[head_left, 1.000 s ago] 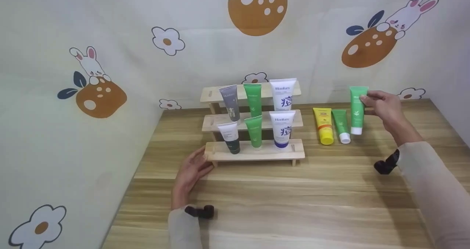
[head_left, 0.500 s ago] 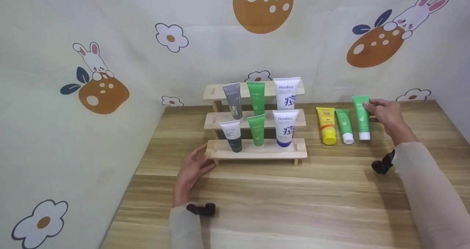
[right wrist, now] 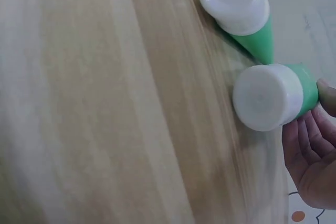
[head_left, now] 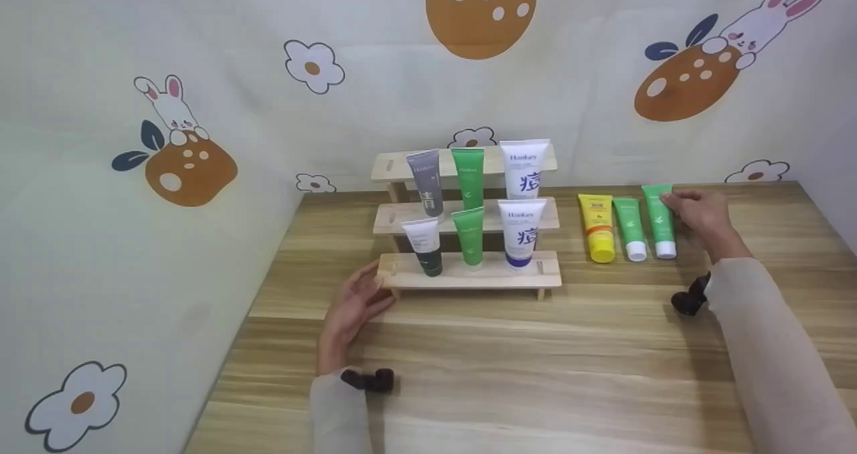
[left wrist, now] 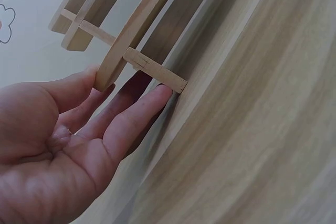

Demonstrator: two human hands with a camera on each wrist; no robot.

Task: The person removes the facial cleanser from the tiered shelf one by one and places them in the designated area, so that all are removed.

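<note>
We are lowering the rightmost green tube (head_left: 660,221) with our right hand (head_left: 704,217), down beside the neighbouring green tube (head_left: 630,223).

Right hand (right wrist: 315,163) pinches green tube (right wrist: 278,96); second tube (right wrist: 245,13) just beside.

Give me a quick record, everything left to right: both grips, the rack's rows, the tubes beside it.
left grip: holds the rack at its front left corner
right grip: pinches the outer green tube near the end opposite its cap
front row: white-and-dark tube, front green tube, blue-capped tube
back row: grey tube, rear green tube, white tube
right of rack: yellow tube, inner green tube, outer green tube
</note>
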